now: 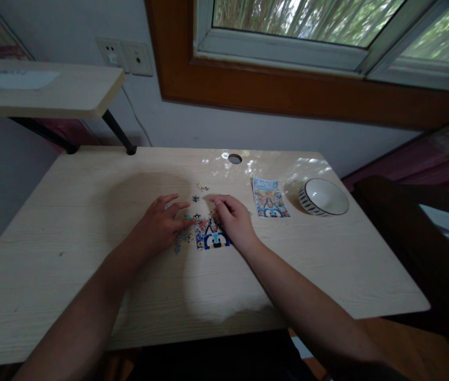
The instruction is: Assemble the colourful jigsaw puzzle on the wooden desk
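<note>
A partly assembled jigsaw puzzle with a blue cartoon dog's face lies on the table between my hands. My left hand is at its left side, fingers spread, the index finger reaching to the puzzle's edge. Beneath and beside that hand lie loose puzzle pieces. My right hand rests over the puzzle's upper right part, thumb and index finger pinched together; whatever is between them is too small or hidden to make out. A few more loose pieces lie just beyond the puzzle.
A printed picture card with the same cartoon dog lies right of my right hand. Beyond it stands a white bowl with dark stripes. The table has a cable hole at the back, and a raised shelf overhangs its back left.
</note>
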